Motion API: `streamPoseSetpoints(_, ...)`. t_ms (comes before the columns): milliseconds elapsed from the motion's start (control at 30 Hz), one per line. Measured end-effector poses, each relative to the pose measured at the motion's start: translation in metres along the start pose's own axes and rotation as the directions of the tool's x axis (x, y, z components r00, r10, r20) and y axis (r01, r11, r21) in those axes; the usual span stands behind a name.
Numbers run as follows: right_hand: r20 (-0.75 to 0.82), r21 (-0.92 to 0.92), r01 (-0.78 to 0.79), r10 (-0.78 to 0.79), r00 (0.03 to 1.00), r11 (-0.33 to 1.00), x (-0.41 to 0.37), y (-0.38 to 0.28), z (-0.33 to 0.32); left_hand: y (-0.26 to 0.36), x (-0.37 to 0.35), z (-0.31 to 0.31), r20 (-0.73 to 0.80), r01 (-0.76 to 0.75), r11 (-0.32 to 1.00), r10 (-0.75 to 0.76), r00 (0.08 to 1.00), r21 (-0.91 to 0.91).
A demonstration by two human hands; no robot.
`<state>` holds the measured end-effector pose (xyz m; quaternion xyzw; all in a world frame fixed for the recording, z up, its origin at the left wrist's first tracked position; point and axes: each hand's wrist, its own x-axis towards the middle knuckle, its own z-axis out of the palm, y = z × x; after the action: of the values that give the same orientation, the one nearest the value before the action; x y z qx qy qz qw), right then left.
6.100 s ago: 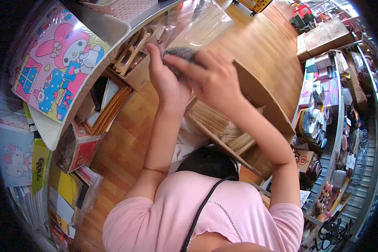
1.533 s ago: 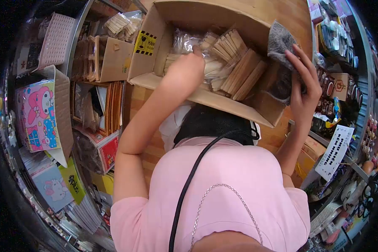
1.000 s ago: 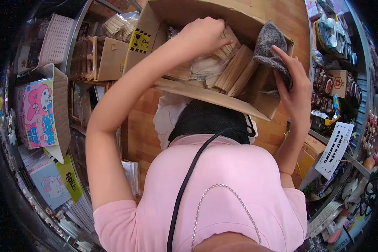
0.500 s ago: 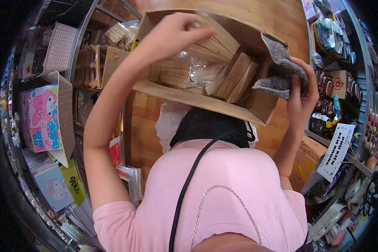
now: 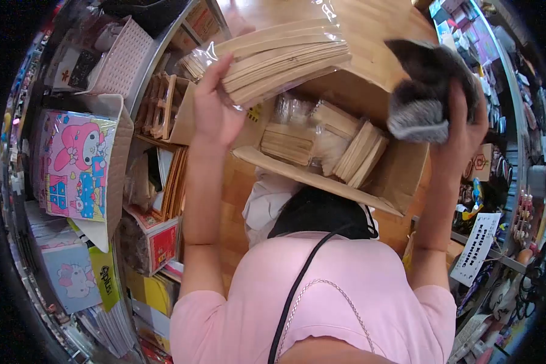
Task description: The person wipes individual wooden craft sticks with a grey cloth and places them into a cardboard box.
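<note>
My left hand [image 5: 217, 115] is closed on a clear plastic pack of flat wooden sticks [image 5: 288, 60], raised above the left rear of an open cardboard box [image 5: 321, 175]. In my right hand [image 5: 465, 124] is a bunched grey cloth [image 5: 420, 115], held just beyond the box's right side. More bundles of wooden sticks [image 5: 361, 155] lie inside the box, some in clear plastic wrapping. The box stands before my lap, and the held pack hides part of its far left rim.
Crowded shelves stand on both sides. On the left are a pink perforated basket [image 5: 124, 57], a carton with a cartoon picture [image 5: 82, 164] and wooden frames [image 5: 175, 182]. A white printed sign [image 5: 476, 249] hangs at the right. Wood-look floor [image 5: 376, 24] shows behind the box.
My left hand has come up out of the box area with the pack of wooden sticks. The grey cloth has lifted off the box's right edge in my right hand. The view has shifted.
</note>
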<state>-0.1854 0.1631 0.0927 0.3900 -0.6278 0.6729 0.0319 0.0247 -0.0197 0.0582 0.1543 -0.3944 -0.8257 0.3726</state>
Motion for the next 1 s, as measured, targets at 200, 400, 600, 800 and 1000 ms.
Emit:
streamPoseSetpoints(200, 0.467, 0.098, 0.435, -0.427, 0.774, 0.895, 0.0, -0.022, 0.125, -0.008, 0.005, 0.02, -0.245, -0.078, 0.975, 0.025, 0.969, -0.209)
streamPoseSetpoints(400, 0.545, -0.023, 0.689, -0.569, 0.616, 0.724, 0.008, 0.003, 0.193, -0.035, 0.011, 0.013, -0.305, -0.316, 0.904, 0.226, 0.925, -0.287)
streamPoseSetpoints(600, 0.549, -0.133, 0.323, -0.202, 0.811, 0.937, 0.03, 0.018, 0.197, -0.039, 0.005, 0.014, -0.503, -0.368, 0.925, 0.275, 0.82, -0.095)
streamPoseSetpoints(800, 0.584, 0.118, 0.548, -0.504, 0.637, 0.828, -0.013, -0.002, 0.197, -0.037, 0.007, 0.012, -0.415, -0.426, 0.887, 0.325, 0.85, -0.178)
streamPoseSetpoints(1000, 0.543, -0.052, 0.543, -0.432, 0.719, 0.838, 0.039, 0.02, 0.208, -0.026, -0.004, 0.028, -0.689, -0.39, 0.92, 0.309, 0.656, 0.041)
